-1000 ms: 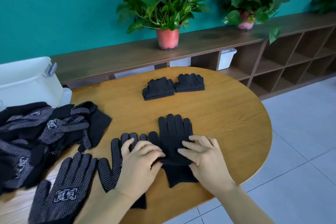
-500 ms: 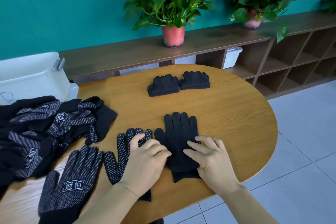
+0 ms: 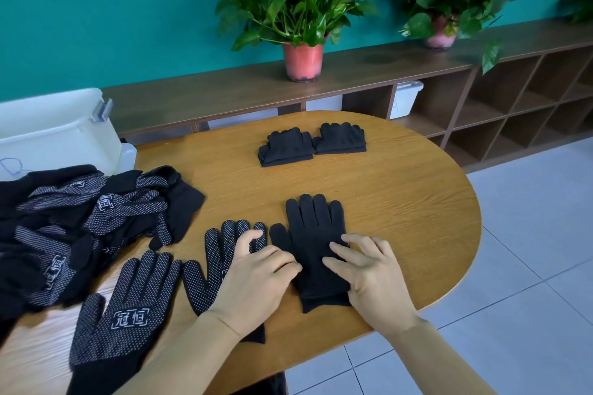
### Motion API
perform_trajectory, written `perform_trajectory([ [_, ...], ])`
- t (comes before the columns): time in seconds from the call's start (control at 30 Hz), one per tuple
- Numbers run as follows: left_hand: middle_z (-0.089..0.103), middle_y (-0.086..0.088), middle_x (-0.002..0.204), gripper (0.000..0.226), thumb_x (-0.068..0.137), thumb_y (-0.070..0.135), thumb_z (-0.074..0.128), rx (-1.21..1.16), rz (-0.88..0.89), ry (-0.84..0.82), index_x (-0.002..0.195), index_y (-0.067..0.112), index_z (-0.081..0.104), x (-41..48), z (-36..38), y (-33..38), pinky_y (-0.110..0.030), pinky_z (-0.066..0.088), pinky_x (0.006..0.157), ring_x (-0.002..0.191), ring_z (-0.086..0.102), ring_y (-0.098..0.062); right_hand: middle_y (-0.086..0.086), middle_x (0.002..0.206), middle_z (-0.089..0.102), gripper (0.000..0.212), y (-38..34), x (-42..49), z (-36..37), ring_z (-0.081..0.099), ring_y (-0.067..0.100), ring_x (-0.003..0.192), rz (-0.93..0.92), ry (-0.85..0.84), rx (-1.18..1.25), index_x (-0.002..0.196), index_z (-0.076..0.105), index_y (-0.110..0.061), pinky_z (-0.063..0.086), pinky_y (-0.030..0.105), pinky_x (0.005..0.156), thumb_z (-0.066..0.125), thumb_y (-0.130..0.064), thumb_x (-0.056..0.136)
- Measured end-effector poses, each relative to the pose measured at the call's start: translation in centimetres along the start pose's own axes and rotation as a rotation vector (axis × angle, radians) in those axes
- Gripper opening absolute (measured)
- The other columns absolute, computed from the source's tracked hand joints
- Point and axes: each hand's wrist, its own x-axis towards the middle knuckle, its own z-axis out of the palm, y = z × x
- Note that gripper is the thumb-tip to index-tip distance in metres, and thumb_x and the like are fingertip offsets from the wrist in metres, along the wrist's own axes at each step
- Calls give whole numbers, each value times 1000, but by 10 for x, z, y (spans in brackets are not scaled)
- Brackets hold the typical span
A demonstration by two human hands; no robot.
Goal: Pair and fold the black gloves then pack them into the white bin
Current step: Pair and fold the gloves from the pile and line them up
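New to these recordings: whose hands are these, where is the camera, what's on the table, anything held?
No machine: a person's bare hands, filmed from a head-worn camera. The oval wooden table holds a plain black glove, a white-dotted black glove beside it, a heap of dotted black gloves, and two folded black pairs. A white plastic bin stands left. The right hand presses flat on the plain glove; the left hand rests across both gloves, fingers bent; a pinch cannot be told.

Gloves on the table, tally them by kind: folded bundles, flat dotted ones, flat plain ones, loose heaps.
Folded bundles: 2
Flat dotted gloves: 2
Flat plain glove: 1
Loose heap: 1, too tangled to count inside
Total: 6
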Motion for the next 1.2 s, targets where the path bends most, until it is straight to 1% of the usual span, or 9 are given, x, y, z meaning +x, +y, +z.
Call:
perform_trajectory([
  [0.13, 70, 16, 95, 33, 80, 11, 53, -87, -9, -64, 92, 30, 77, -1, -4, -6, -46, 26, 107, 84, 64, -5, 4, 104, 75, 41, 1, -4, -4, 62, 27, 108, 1, 32, 0, 90, 79, -18, 38, 36, 87, 46, 1, 78],
  [0.27, 71, 16, 103, 40, 82, 20, 38, -237, -257, -5, 90, 31, 75, 7, -7, -15, -37, 23, 107, 93, 62, -2, 3, 102, 75, 36, 0, 7, -12, 61, 25, 106, 103, 137, 58, 87, 79, -16, 38, 36, 86, 51, 3, 75],
  [0.37, 61, 3, 136, 42, 94, 20, 38, -196, -386, -106, 125, 21, 66, 27, -5, 2, -34, 12, 116, 128, 53, -12, 5, 108, 74, 36, -7, 30, -4, 62, 27, 112, 172, 44, 6, 104, 76, -11, 42, 38, 91, 47, -7, 82],
  [0.43, 30, -2, 160, 49, 103, 21, 33, -175, -427, -235, 152, 14, 35, 39, -1, 19, -32, -3, 121, 149, 20, -13, 9, 120, 69, 41, -15, 43, 4, 57, 27, 124, 200, -162, -55, 120, 69, -7, 45, 42, 100, 42, -20, 91],
  [0.53, -6, -4, 165, 62, 100, 35, 1, -103, -443, -441, 156, 10, -4, 41, 10, 35, -33, -15, 120, 150, -13, -14, 10, 158, 28, 83, -20, 44, 15, 19, 23, 149, 201, -459, -60, 151, 32, -6, 15, 41, 120, -8, -51, 94],
  [0.63, -20, -3, 162, 82, 79, 47, -26, -47, -398, -499, 153, 12, -16, 32, 16, 30, -34, -17, 119, 147, -24, -14, 1, 160, -18, 105, -12, 36, 14, -19, 16, 148, 227, -647, -14, 155, -8, -16, -11, 39, 121, -42, -62, 68],
  [0.93, -17, -6, 163, 86, 82, 65, -24, 30, -427, -550, 154, 18, -18, 28, 9, 22, -40, -22, 118, 149, -22, -18, 2, 161, -21, 92, 14, 30, -2, -20, 14, 148, 241, -719, -96, 153, -17, -20, -14, 39, 120, -29, -64, 73],
  [1.07, -18, -7, 163, 91, 75, 64, -30, 35, -508, -488, 152, 18, -20, 21, 1, 25, -41, -27, 112, 149, -22, -17, 0, 161, -18, 83, 8, 26, -11, -19, 12, 148, 274, -625, -27, 149, -19, -20, -15, 39, 120, -24, -64, 79],
  [1.2, -23, -2, 162, 88, 75, 65, -29, -2, -419, -558, 151, 21, -22, 7, -4, 41, -42, -30, 110, 146, -27, -15, -2, 161, -17, 84, -11, 13, -15, -21, 10, 147, 148, -644, 12, 155, -8, -18, -15, 39, 120, -19, -62, 84],
])
